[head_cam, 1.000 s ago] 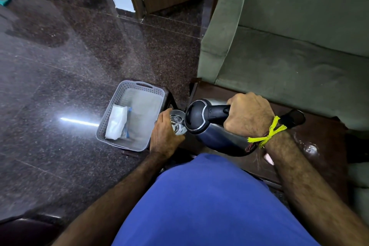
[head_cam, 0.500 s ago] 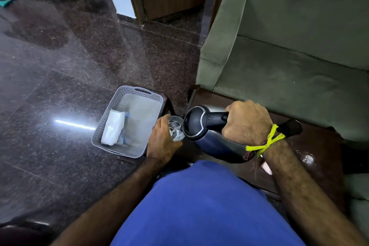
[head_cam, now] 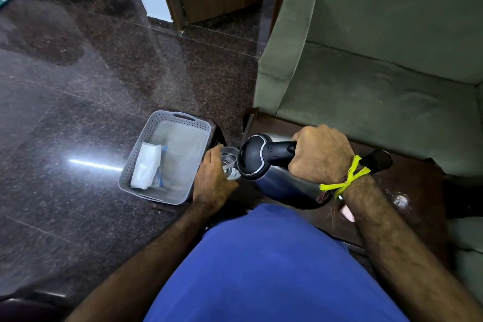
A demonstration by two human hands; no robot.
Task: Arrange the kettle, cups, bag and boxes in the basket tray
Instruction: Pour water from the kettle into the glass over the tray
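My right hand (head_cam: 322,153) grips the black handle of a steel kettle (head_cam: 264,165), which is tilted with its spout down toward a clear glass cup (head_cam: 230,166). My left hand (head_cam: 213,180) holds that cup from its left side, right beside the kettle's lid. To the left stands the grey perforated basket tray (head_cam: 136,162) on a small dark stool. Inside it a white bag (head_cam: 147,165) with blue trim leans against the left wall. No boxes show in this view.
A dark wooden table (head_cam: 407,185) lies under the kettle, carrying a second clear glass (head_cam: 400,200) and a black kettle base (head_cam: 376,161). A green sofa (head_cam: 379,81) stands behind it. Polished dark stone floor spreads to the left. My blue-clad knee fills the foreground.
The hands, cup and kettle keep the same pose relative to each other. The camera has tipped slightly, so everything sits a little lower in the frame.
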